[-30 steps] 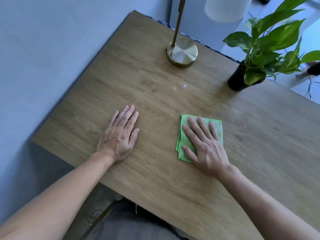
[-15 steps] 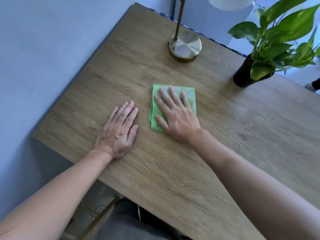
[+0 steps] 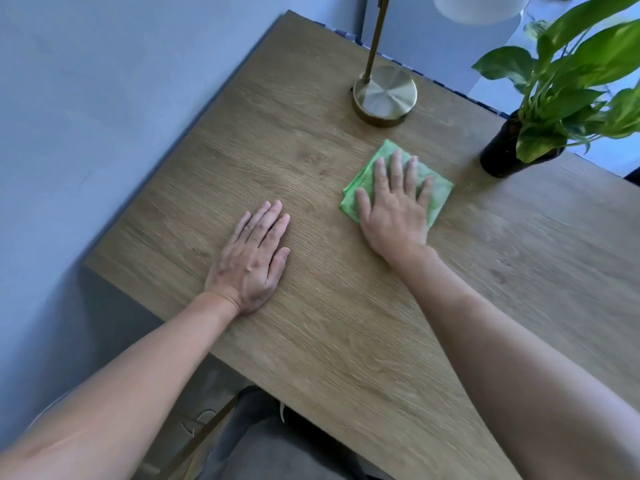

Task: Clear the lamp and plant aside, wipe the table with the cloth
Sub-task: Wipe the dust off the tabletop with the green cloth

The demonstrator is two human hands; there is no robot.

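Near the table's (image 3: 346, 341) far edge, your flat right hand (image 3: 394, 209) had pushed the cloth (image 3: 438, 195) toward the lamp (image 3: 384, 95) (wiping continued); the plant (image 3: 502, 161) stood aside; your left hand (image 3: 252, 261) rested flat.

**Room and surroundings**

Plain blue-grey wall (image 3: 104, 116) along the left side, unmarked, meeting the wooden table (image 3: 346, 323) at its left edge. Table surface is light oak grain, evenly lit with soft daylight from the upper right. Pale floor (image 3: 616, 161) visible beyond the far edge. Darker shadow lies below the near left corner.
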